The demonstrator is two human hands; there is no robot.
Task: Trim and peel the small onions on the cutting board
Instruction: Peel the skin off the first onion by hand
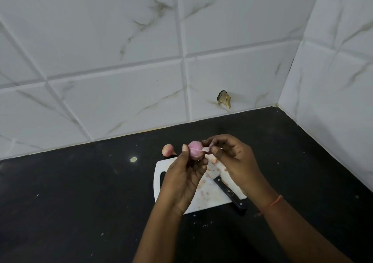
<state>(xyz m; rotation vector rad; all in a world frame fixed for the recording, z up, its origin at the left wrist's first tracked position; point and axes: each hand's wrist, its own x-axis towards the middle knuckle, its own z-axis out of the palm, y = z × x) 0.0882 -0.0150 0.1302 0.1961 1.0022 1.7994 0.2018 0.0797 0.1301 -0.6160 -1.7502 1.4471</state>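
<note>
- Peeling step in hand: small onion (195, 150) held up above the far edge of the cutting board (210, 194), pink-purple flesh mostly bare, so judged nearly peeled.
- Strip of skin (207, 149) hanging off the onion's right side, pinched and coming away; not fully off yet.
- Second onion (167, 150) lying on the black counter (80, 192) just past the board's far left corner, skin apparently on, judged still to do.
- Pink skin scraps (210, 182) scattered over the board: trimming evidently under way; count of finished onions cannot be told, none visible.
- Knife (229, 192) lying flat on the board's right part, handle poking over the near right corner, not in use.
- Left hand (185, 180) raised over the board's left half, palm toward camera, fingers curled up, thumb and fingertips clamped on the onion.
- Right hand (232, 155) over the board's far right part, wrist bent inward, thumb and forefinger closed together on the skin strip, other fingers loosely curled.
- Orange thread band (273, 202) on the right wrist, just off the board's near right corner.
- Left to do, by judgement: strip the last skin, set the onion down, then trim and peel the one beside the board.
</note>
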